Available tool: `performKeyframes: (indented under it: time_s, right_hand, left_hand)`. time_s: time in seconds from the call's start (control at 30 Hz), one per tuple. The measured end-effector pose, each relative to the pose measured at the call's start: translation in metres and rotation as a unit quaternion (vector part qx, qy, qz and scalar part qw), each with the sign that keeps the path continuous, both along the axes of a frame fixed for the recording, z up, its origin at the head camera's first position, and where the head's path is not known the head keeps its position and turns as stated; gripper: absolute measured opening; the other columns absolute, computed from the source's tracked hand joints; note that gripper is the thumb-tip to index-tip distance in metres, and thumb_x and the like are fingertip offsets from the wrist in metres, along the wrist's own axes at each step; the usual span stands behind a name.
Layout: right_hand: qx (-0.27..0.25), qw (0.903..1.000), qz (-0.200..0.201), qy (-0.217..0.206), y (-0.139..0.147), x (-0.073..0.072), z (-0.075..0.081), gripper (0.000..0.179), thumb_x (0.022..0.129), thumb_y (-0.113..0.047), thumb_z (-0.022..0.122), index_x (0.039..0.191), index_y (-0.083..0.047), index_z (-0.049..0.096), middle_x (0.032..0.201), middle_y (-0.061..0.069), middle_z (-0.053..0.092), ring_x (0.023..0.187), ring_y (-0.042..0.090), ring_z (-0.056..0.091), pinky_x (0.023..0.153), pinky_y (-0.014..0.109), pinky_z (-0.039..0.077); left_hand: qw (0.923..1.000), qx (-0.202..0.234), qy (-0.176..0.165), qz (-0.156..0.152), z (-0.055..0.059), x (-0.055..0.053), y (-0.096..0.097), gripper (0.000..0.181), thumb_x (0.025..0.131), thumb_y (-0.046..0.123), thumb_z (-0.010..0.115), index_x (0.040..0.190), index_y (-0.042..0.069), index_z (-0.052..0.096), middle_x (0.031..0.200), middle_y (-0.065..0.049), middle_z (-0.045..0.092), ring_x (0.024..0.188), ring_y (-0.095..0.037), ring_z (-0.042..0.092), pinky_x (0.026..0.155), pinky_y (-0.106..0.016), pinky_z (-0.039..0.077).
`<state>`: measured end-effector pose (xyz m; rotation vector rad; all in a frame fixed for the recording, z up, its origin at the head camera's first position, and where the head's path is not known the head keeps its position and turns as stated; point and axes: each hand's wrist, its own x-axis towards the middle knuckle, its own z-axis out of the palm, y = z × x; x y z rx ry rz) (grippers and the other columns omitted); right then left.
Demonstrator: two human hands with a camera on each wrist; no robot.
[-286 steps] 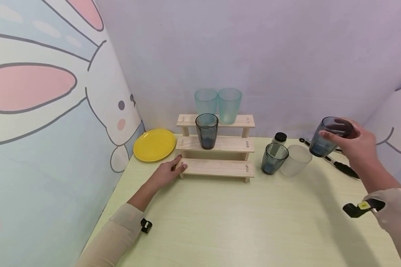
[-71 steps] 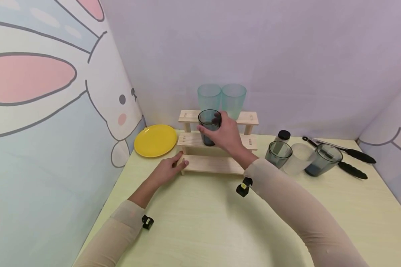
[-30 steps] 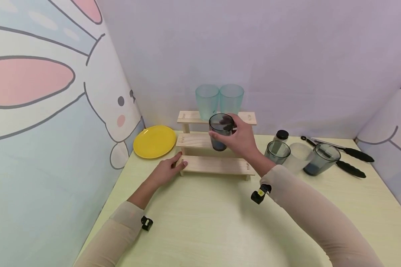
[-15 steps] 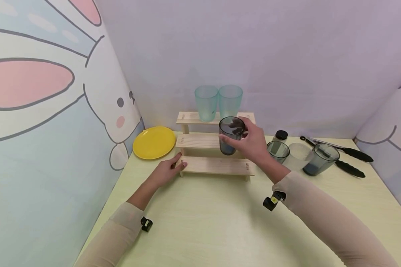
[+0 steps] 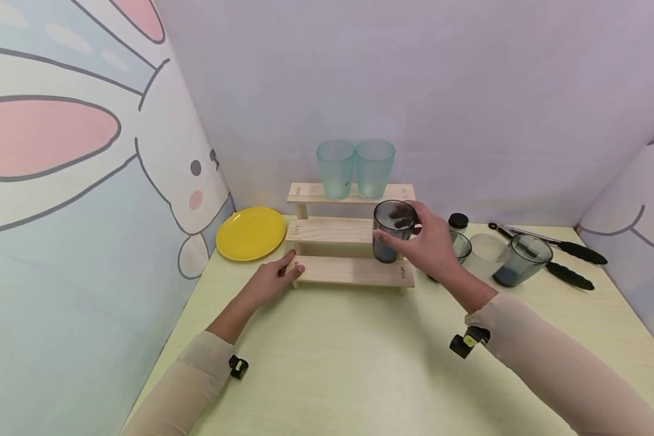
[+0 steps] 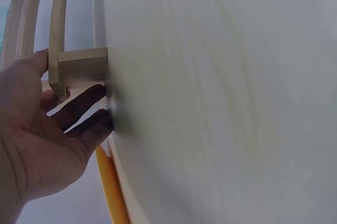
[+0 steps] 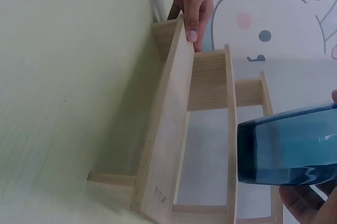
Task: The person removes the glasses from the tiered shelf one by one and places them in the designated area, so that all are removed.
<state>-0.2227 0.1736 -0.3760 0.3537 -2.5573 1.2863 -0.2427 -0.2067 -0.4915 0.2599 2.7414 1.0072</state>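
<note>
One counter [image 5: 327, 357] carries the setup. Upright on it you have a three-tier wooden stand [image 5: 332, 270], with a yellow plate [image 5: 251, 234] to its left and black-handled utensils [image 5: 571, 277] at far right. Your left hand [image 5: 271, 278] pinches the left end of the lowest shelf, apparently as a brace. Your right hand [image 5: 429, 240] is closed around a dark glass, thumb on the near side. Two teal cups [image 5: 335, 169] stand side by side on the top shelf; a frosted cup [image 5: 486, 253] stands right of the stand. The dark glass [image 5: 386, 249] is mouth up, in front of the right end of the middle shelf; contact with the stand cannot be confirmed. A second glass [image 5: 461, 243] is partly hidden behind your hand, a third glass [image 5: 523, 260] sits beside the frosted cup, and a black-lidded bottle [image 5: 458, 222] is behind. Judged step: you are carrying the dark glass while steadying the stand. Your next move calls for a level grip and clearance from the shelf edges and neighbouring glassware.
</note>
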Motion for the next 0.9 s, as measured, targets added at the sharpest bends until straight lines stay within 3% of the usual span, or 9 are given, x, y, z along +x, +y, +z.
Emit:
performKeyframes:
  time_s: [0.27, 0.37, 0.5, 0.7, 0.9]
  right_hand:
    - [0.02, 0.9998, -0.005, -0.002, 0.018, 0.013, -0.003, 0.078, 0.092, -0.045, 0.091, 0.155, -0.013, 0.059, 0.137, 0.014, 0.073, 0.126, 0.034, 0.068, 0.102, 0.06, 0.058]
    - [0.032, 0.9994, -0.012, 0.0, 0.024, 0.016, -0.005, 0.076, 0.092, -0.046, 0.091, 0.154, -0.013, 0.06, 0.134, 0.013, 0.074, 0.111, 0.031, 0.069, 0.09, 0.051, 0.058]
    - [0.046, 0.9987, -0.02, 0.004, 0.03, 0.02, -0.008, 0.072, 0.092, -0.046, 0.09, 0.15, -0.013, 0.063, 0.13, 0.012, 0.076, 0.092, 0.024, 0.063, 0.075, 0.035, 0.05]
    - [0.062, 0.9976, -0.031, 0.002, 0.04, 0.025, -0.013, 0.076, 0.091, -0.049, 0.091, 0.15, -0.011, 0.062, 0.131, 0.011, 0.077, 0.098, 0.023, 0.068, 0.076, 0.03, 0.052]
    - [0.071, 0.9968, -0.036, -0.004, 0.049, 0.033, -0.016, 0.078, 0.091, -0.049, 0.092, 0.15, -0.009, 0.062, 0.129, 0.013, 0.078, 0.099, 0.026, 0.071, 0.076, 0.026, 0.052]
  left_hand:
    - [1.0, 0.0, -0.001, 0.004, 0.001, 0.001, 0.0, 0.088, 0.106, 0.073, 0.057, 0.174, 0.02, 0.036, 0.166, -0.023, 0.054, 0.119, -0.03, 0.062, 0.114, -0.057, 0.054]
    - [1.0, -0.003, 0.001, 0.004, 0.001, 0.001, 0.0, 0.088, 0.107, 0.073, 0.056, 0.174, 0.02, 0.036, 0.165, -0.024, 0.055, 0.118, -0.03, 0.062, 0.112, -0.055, 0.055]
    - [1.0, -0.004, 0.003, 0.003, 0.001, 0.001, 0.0, 0.087, 0.107, 0.072, 0.056, 0.174, 0.019, 0.036, 0.163, -0.025, 0.057, 0.115, -0.031, 0.062, 0.105, -0.052, 0.056]
    - [1.0, -0.004, 0.0, 0.002, 0.001, 0.0, 0.001, 0.088, 0.107, 0.072, 0.056, 0.174, 0.019, 0.036, 0.166, -0.025, 0.054, 0.12, -0.031, 0.063, 0.113, -0.057, 0.055]
    - [1.0, -0.007, -0.002, 0.003, 0.001, 0.001, 0.001, 0.087, 0.107, 0.072, 0.055, 0.174, 0.019, 0.035, 0.164, -0.025, 0.057, 0.115, -0.03, 0.062, 0.103, -0.051, 0.056]
